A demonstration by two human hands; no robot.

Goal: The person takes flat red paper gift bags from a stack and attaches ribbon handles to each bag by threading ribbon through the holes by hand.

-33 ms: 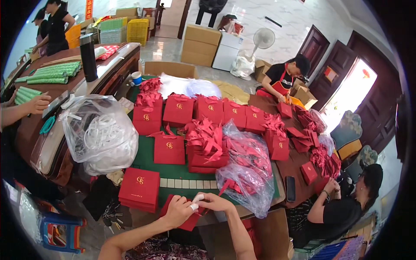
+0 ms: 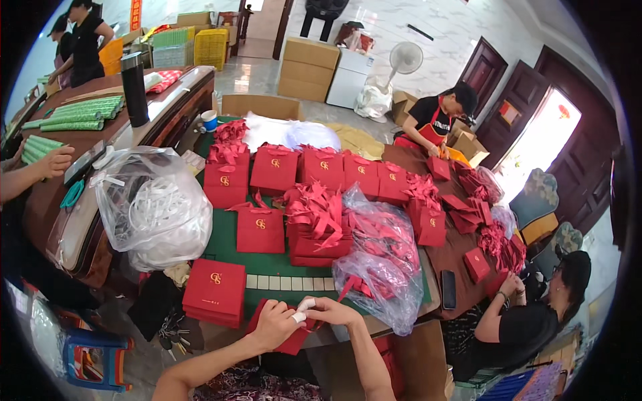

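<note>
At the table's near edge, both my hands meet over a red gift bag (image 2: 292, 344). My left hand (image 2: 275, 326) is closed on its upper part. My right hand (image 2: 332, 313) pinches in at the top edge, its fingertips against the left ones; they hide the exact spot gripped. White wraps cover some fingertips. Left of my hands lies a stack of flat red gift bags (image 2: 214, 292) with gold lettering. Beyond, a heap of red ribbons (image 2: 317, 212) tops more bags, beside a clear plastic bag (image 2: 381, 267) of red ribbon-handled pieces.
Rows of red bags (image 2: 274, 170) cover the green tabletop (image 2: 224, 244). A clear bag of white cord (image 2: 157, 207) bulges at left. A phone (image 2: 448, 289) lies at right. Two co-workers (image 2: 535, 321) handle red bags; another person's hand (image 2: 57, 160) touches green rolls. A blue stool (image 2: 98, 357) stands lower left.
</note>
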